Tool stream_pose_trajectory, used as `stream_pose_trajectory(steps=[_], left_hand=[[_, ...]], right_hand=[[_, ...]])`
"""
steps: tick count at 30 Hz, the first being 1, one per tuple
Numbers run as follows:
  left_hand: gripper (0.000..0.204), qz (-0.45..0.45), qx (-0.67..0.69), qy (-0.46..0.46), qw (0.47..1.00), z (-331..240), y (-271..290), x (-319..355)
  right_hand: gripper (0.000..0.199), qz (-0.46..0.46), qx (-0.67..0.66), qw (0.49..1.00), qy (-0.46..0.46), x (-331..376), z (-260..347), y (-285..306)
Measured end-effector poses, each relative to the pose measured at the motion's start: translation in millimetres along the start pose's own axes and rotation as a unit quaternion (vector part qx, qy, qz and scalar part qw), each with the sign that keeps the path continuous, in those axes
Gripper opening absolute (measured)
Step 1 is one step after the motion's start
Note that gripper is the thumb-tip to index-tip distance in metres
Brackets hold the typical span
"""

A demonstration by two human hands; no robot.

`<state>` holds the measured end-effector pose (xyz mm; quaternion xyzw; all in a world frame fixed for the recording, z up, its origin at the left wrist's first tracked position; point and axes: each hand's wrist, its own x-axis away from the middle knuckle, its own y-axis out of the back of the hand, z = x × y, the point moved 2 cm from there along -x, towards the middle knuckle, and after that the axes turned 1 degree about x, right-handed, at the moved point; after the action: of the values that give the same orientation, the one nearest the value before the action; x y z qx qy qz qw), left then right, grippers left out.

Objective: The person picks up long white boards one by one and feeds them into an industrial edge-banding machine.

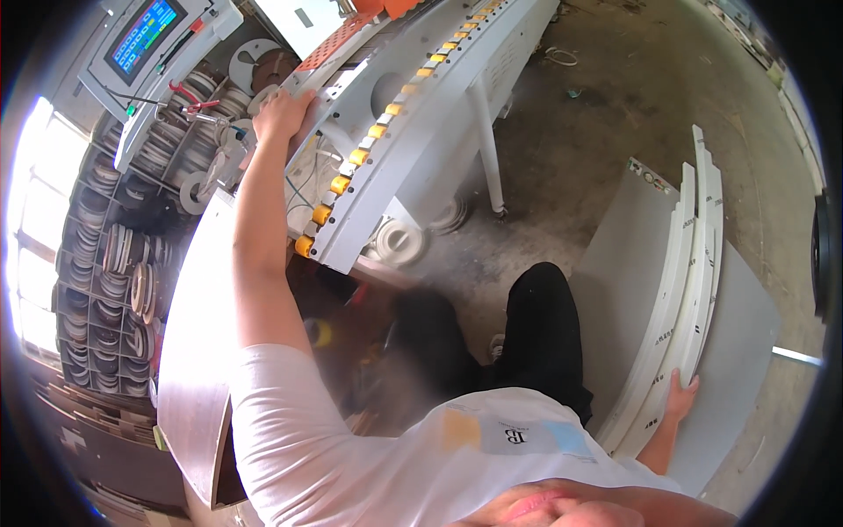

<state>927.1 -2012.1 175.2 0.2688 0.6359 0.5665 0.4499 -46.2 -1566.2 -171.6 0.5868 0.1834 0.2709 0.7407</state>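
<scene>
My left hand (281, 114) reaches forward to the near side of a long grey edge-banding machine (413, 149), beside rolls of banding tape. Its back faces me, the thumb points toward the machine, and the fingertips are hidden, so I cannot tell whether it holds anything. Low on my right, my right hand (680, 400) is closed at the edge of several long white panels (676, 290) standing on edge in a stack. Larger grey boards (738, 325) stand next to that stack.
Yellow rollers (359, 156) line the machine's rail, and its leg (488, 149) stands on the concrete floor. A control screen (145, 37) is at upper left. Racks of tape rolls (114, 255) and a large pale board (198, 342) are on my left. White rolls (399, 242) lie beneath the machine.
</scene>
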Motion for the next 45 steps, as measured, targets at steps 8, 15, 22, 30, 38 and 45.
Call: stream_pose_trajectory(steps=[8, 15, 22, 30, 38, 45], left_hand=[[0.082, -0.02, 0.004, -0.037, 0.999, 14.8, -6.2, 2.1], [0.068, -0.044, 0.037, -0.046, 0.997, 43.0, -14.0, 3.7], [0.05, -0.074, -0.003, -0.075, 0.994, 21.9, -8.1, 7.6], [0.03, -0.273, 0.035, -0.213, 0.937, -8.6, 23.3, 28.9], [0.034, -0.339, 0.192, -0.473, 0.79, -139.0, 98.5, 119.4], [0.053, -0.214, 0.207, -0.735, 0.609, -242.7, 153.4, 370.6]], right_hand=[[0.093, 0.028, 0.014, 0.999, -0.037, 89.7, -89.6, 7.9], [0.087, -0.004, 0.006, 0.998, -0.068, 126.7, -76.2, 23.4], [0.081, -0.053, 0.054, 0.996, -0.056, 129.6, -95.1, 25.0], [0.066, -0.148, 0.099, 0.984, -0.014, 112.0, -76.2, 97.0], [0.061, -0.233, -0.018, 0.964, 0.128, 106.8, -3.8, 116.1], [0.06, -0.265, -0.143, 0.869, 0.393, 116.7, 140.1, 139.1]])
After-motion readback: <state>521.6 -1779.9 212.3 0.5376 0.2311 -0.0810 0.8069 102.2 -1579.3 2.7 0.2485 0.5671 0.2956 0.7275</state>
